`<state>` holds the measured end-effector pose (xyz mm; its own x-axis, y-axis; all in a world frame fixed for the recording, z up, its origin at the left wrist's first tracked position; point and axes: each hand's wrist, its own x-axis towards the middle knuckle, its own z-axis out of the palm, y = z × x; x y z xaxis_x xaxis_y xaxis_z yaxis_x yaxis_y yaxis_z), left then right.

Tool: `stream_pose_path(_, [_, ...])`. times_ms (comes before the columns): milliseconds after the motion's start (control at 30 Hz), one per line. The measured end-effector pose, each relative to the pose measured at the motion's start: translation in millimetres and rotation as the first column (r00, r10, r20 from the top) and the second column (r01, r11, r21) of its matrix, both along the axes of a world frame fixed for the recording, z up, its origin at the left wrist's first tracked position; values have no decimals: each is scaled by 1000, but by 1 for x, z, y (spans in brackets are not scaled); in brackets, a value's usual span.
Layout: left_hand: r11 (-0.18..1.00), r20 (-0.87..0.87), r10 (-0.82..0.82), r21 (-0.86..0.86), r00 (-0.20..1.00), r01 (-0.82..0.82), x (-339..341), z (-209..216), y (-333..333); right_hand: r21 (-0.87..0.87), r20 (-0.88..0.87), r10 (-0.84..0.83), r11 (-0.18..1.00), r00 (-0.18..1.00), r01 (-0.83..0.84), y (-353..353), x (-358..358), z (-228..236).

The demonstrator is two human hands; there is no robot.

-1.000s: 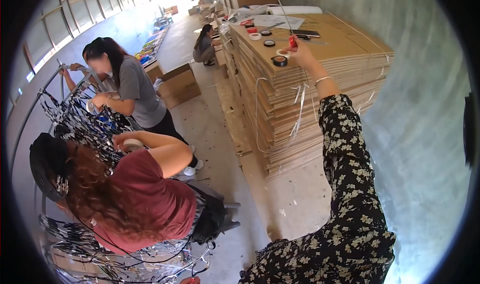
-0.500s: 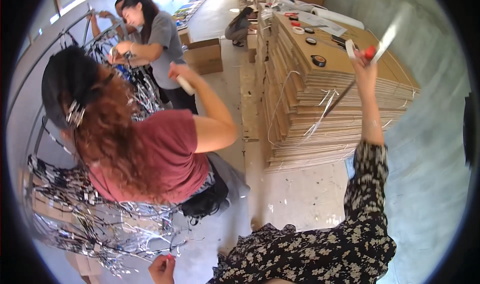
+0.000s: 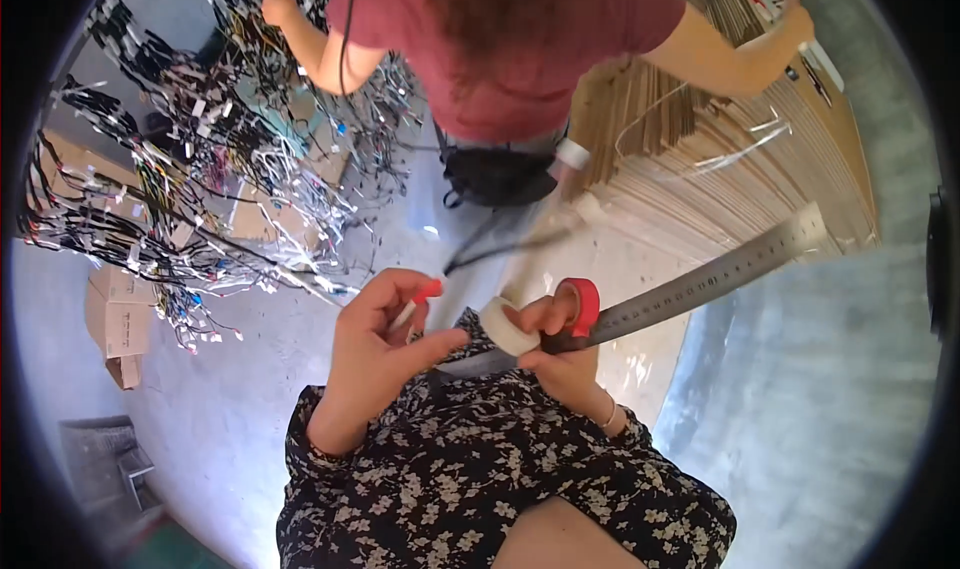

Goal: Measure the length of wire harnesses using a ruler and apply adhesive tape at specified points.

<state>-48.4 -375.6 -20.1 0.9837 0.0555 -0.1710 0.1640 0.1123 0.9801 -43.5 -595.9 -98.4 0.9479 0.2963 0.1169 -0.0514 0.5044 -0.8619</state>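
My left hand point(image 3: 375, 354) is raised in front of me, fingers curled and thumb apart, with a small piece of red tape point(image 3: 428, 289) at its fingertips. Close beside it, my right hand point(image 3: 565, 354) grips several things at once. A white tape roll point(image 3: 508, 327) and a red tape roll point(image 3: 583, 309) sit around or against its fingers; I cannot tell exactly how. From the same hand a long metal ruler point(image 3: 700, 291) slants up to the right, its other end showing below the white roll.
A co-worker in a dark red shirt point(image 3: 510, 69) stands just ahead, arms spread. Bundled cables point(image 3: 200, 169) hang at the left, above cardboard boxes point(image 3: 120, 309). Stacked flat cardboard point(image 3: 740, 159) stands at the right, near a grey wall point(image 3: 850, 389).
My view has swung downward. My right hand has come down from over the cardboard stack to beside my left hand, bringing the ruler and tape rolls. My left hand is now away from the cables.
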Motion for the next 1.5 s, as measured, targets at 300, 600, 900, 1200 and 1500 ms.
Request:
stream_pose_path(300, [940,-13,-299,169,954,296,-49,0,63,82,-135,-106,990,985,118,93,-75,26])
stream_pose_path(600, [943,62,-315,134,947,305,-59,-7,93,-145,-72,10,989,997,-20,124,-76,24])
stream_pose_path(900, [943,179,-292,217,940,252,-65,-10,95,-114,-149,-1,993,989,-16,129,-82,38])
stream_pose_path(1200, [878,393,-304,468,867,96,-65,-3,76,31,-248,42,999,968,-35,110,-88,24])
stream_pose_path(1500, [829,8,-504,284,864,481,-48,6,91,-203,-350,-10,977,937,-66,101,-100,38])
